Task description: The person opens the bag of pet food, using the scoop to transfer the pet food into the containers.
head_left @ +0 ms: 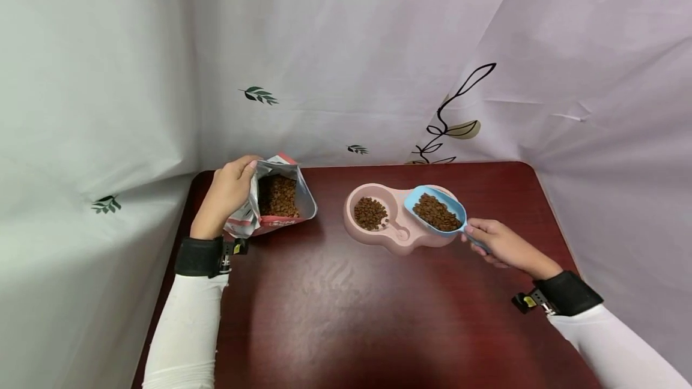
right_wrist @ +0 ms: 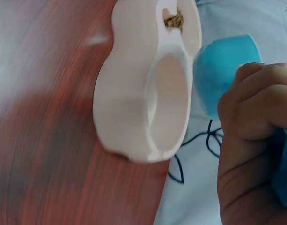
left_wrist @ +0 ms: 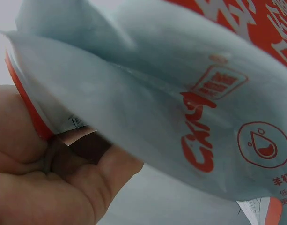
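In the head view my left hand grips the top edge of an open bag of kibble, silver inside with red and white printing, standing at the table's back left. Brown kibble shows inside it. The left wrist view has the bag's printed side close up beside the left hand. My right hand holds the handle of a blue scoop filled with kibble. The scoop is above the right side of a pink double pet bowl, hiding most of that compartment. Some kibble lies in the left compartment.
A dark red wooden table carries the bag and bowl. Pale cloth with leaf drawings hangs behind the table and on both sides. In the right wrist view, the bowl's nearer compartment shows its bare inside.
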`<act>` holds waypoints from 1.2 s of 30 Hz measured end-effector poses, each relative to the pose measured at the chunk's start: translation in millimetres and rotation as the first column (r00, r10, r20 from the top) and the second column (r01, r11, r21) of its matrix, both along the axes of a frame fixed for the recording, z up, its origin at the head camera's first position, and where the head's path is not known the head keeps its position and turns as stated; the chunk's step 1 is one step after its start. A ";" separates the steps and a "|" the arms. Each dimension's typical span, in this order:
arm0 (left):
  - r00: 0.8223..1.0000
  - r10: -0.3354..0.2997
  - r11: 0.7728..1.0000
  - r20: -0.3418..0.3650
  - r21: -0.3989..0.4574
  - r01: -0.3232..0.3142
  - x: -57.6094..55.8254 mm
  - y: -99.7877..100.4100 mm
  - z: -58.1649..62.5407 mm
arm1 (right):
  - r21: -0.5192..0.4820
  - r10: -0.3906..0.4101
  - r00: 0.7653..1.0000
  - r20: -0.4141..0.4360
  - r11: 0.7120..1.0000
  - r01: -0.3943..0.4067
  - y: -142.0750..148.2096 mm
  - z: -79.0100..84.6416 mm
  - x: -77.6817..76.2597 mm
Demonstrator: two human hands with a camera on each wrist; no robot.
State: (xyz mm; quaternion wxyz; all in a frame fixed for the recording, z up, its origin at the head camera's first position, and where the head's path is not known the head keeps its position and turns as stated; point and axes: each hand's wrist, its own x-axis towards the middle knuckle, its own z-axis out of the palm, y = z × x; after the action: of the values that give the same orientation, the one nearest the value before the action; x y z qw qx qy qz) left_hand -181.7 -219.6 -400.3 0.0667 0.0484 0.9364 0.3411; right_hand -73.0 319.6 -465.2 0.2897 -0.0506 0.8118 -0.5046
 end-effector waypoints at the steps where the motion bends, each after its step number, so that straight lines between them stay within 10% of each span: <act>1: 1.000 0.000 1.000 0.002 0.002 0.000 0.2 -0.5 -0.2 | 0.014 -0.005 1.000 0.013 1.000 0.004 3.3 1.8 0.0; 36: 1.000 0.017 1.000 -0.023 0.017 -0.017 0.8 0.3 -6.5 | 0.273 0.149 0.975 0.163 0.943 -0.189 29.0 23.9 -44.4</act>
State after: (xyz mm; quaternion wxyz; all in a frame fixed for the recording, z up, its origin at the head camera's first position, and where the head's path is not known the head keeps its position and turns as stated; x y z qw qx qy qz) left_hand -180.9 -219.3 -406.8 0.0527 0.0448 0.9347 0.3488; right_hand -117.4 348.6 -441.3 0.3925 -0.0420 0.8466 -0.3569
